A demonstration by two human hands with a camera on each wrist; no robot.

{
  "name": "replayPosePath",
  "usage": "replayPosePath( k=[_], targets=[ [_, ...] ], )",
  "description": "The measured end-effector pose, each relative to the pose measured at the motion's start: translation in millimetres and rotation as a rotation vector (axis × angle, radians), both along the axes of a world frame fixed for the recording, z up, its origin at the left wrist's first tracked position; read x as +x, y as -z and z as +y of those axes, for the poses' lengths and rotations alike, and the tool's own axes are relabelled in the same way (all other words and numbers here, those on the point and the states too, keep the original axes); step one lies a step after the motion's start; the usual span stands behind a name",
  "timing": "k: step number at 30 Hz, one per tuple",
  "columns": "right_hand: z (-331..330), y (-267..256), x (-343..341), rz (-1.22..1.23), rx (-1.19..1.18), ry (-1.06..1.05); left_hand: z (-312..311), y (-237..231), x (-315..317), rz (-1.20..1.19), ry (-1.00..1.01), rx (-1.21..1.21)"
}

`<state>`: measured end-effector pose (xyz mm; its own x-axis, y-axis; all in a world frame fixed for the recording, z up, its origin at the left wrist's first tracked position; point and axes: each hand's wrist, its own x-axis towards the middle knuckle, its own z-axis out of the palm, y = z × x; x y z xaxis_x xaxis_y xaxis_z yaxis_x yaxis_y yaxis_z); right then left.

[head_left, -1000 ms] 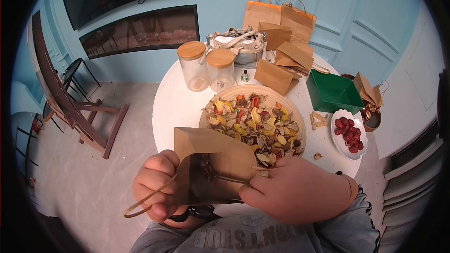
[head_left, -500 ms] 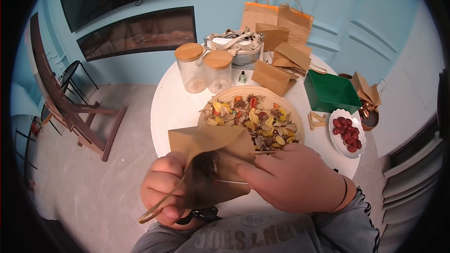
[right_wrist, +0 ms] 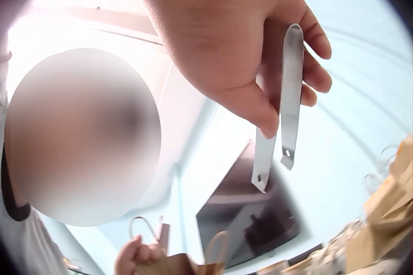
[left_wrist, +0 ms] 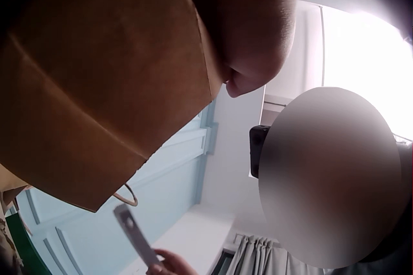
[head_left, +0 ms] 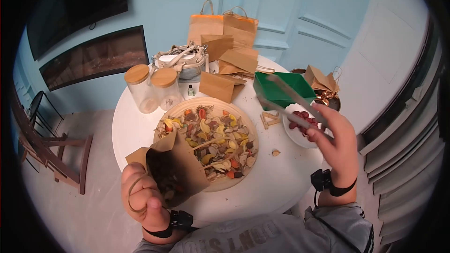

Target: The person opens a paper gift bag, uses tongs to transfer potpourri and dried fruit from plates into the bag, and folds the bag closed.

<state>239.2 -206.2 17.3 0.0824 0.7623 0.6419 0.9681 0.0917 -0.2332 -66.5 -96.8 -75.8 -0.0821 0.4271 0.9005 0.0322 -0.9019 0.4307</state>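
At 8 o'clock on the table (head_left: 276, 173), left hand (head_left: 143, 193) grips the paper bag (head_left: 191, 171), fingers curled; at 3 o'clock, right hand (head_left: 341, 146) pinches metal tongs (right_wrist: 292, 94) near red fruit (head_left: 304, 114).

Tongs (head_left: 293, 94) blurry (head cam); paper bag (head_left: 193, 167) w/ contents unclear.

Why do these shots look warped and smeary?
Head view: curved, black corners, likely a wide lens; tongs smeared, probably by motion; paper bag shadowed inside. Left wrist view: glare upper right. Right wrist view: glare upper left, tongs sharper.
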Motion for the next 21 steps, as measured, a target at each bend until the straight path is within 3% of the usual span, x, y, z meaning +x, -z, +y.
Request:
replayPosePath(
  k=[1, 2, 4, 6, 8, 12, 21],
  targets=[
    [-3, 5, 12, -0.012, 0.052, 0.140, 0, 0, 1, -0.019, -0.006, -0.028],
    [-7, 9, 22, -0.016, 0.055, 0.147, -1, -1, 1, -0.024, 0.001, -0.025],
    [-14, 16, 39, 0.021, -0.107, 0.376, -4, -3, 3, -0.007, -0.012, -0.073],
    [-17, 26, 52, 0.002, -0.151, 0.427, -5, -3, 5, 0.004, -0.015, -0.074],
    [-20, 34, 63, -0.082, -0.426, 0.536, -6, -3, 5, 0.018, -0.019, -0.072],
    [-20, 59, 86, -0.155, -0.570, 0.539, -6, -1, 5, 0.067, -0.011, -0.034],
    [-14, 85, 95, -0.157, -0.456, 0.547, -3, -1, 2, 0.119, -0.010, -0.027]
  ],
)
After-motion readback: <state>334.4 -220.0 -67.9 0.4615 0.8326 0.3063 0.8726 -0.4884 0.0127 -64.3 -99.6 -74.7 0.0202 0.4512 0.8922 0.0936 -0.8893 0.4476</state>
